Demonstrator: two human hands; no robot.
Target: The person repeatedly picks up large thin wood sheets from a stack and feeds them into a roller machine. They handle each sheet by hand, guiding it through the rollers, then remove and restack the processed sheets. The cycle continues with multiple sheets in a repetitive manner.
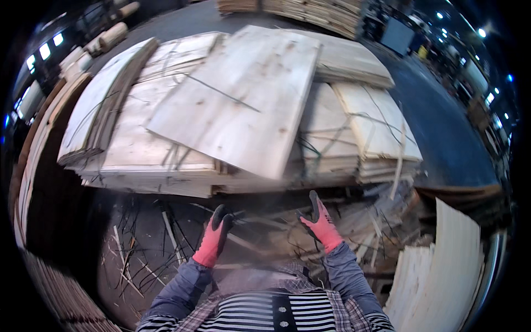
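The large pale wood sheet (238, 99) lies askew across the bundles, its near corner jutting toward the wearer, apparently because it rests loose on top; no strap seems to run over it, though a dark strip (224, 93) lies on its face; the left hand (215, 235), in a pink glove with dark fingertips, is raised on the near side of the sheet, its fingers parted and nothing in them; the right hand (321, 224), gloved alike, is also on the near side, farther right, thumb and fingers wide apart, likewise holding nothing; both appear clear of the sheet, palms roughly facing, a pose that would suit steadying a broad panel; left of the sheet, a curved bundle (102, 99) has dark bands around it, presumably to keep its layers together; right of the sheet, a strapped bundle (379, 119) looks bound for the same reason; nearer than the sheet, thin scraps (171, 235) litter the floor (119, 207), probably fallen offcuts and cut bands.
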